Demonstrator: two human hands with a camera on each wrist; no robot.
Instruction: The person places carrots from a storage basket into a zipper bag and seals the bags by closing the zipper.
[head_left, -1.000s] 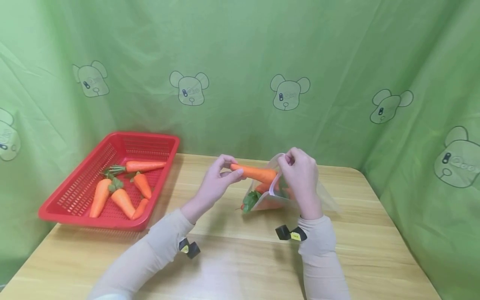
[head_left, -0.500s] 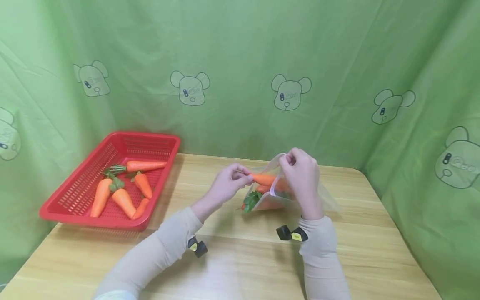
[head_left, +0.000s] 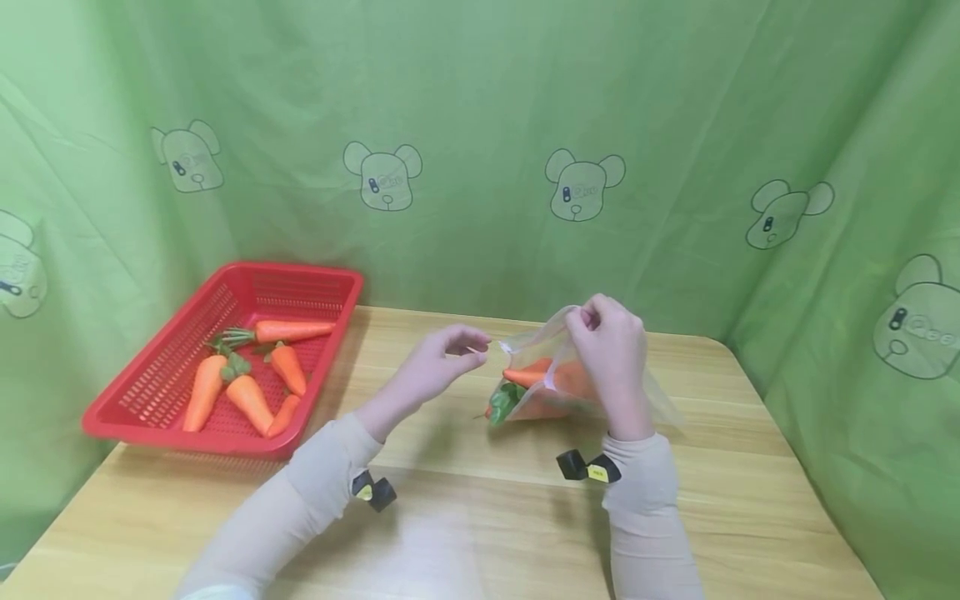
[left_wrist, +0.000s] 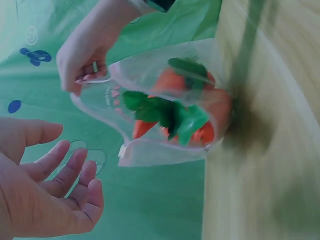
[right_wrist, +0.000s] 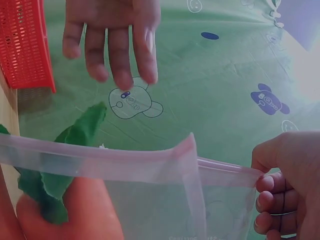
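Observation:
A translucent bag with a pale pink rim lies on the table, its mouth held apart and facing left. My right hand pinches the upper edge of that mouth between thumb and fingertips. Inside the bag are several orange carrots, and their green leafy tops show at the opening. My left hand is just left of the mouth, fingers loosely spread and holding nothing. The left wrist view shows a gap between its fingertips and the bag.
On the left of the table stands a red perforated plastic basket with several carrots in it. A green curtain printed with bear heads hangs behind the wooden table.
The left hand has pushed a carrot rightward into the bag, let go of it and drawn back a little to the left. The right hand keeps its hold on the bag's edge.

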